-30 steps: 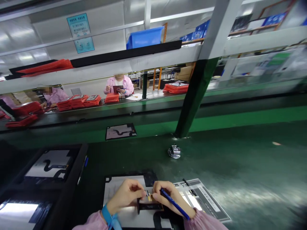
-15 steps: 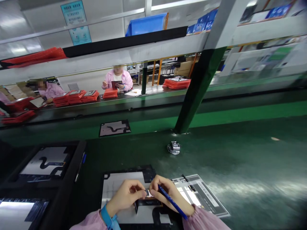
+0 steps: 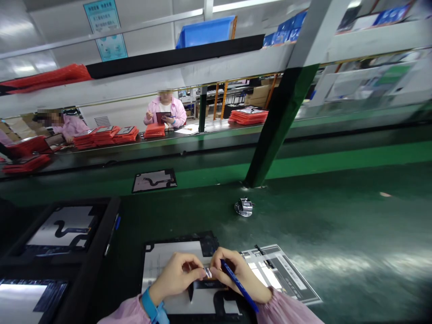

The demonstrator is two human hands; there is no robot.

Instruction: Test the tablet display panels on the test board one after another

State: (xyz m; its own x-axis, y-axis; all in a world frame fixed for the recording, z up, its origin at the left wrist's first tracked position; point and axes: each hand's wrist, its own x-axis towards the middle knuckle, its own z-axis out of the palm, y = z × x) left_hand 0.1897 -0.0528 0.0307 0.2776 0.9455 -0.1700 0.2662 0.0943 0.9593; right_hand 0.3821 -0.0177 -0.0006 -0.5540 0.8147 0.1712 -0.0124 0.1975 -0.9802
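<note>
A flat silver panel with black edges (image 3: 172, 256) lies on the green table under both hands. My left hand (image 3: 178, 275), a blue band at its wrist, pinches one end of a small flex connector (image 3: 208, 272) above the panel. At the connector's other end, the fingertips of my right hand (image 3: 236, 273) are closed, and a blue pen (image 3: 239, 284) is also held in that hand, slanting down towards the sleeve. Partly behind my right hand lies a white-framed sheet (image 3: 293, 276).
A black tray (image 3: 113, 211) with similar panels stands at the left. Ahead are another panel (image 3: 155, 180), a small metal object (image 3: 244, 207) and a slanted post (image 3: 280, 121). Across the bench, people in pink sit by red stacks (image 3: 248, 117).
The blue pen has tilted slightly in my right hand. Both hands keep nearly the same place. The far panel on the bench appears shifted a little to the left.
</note>
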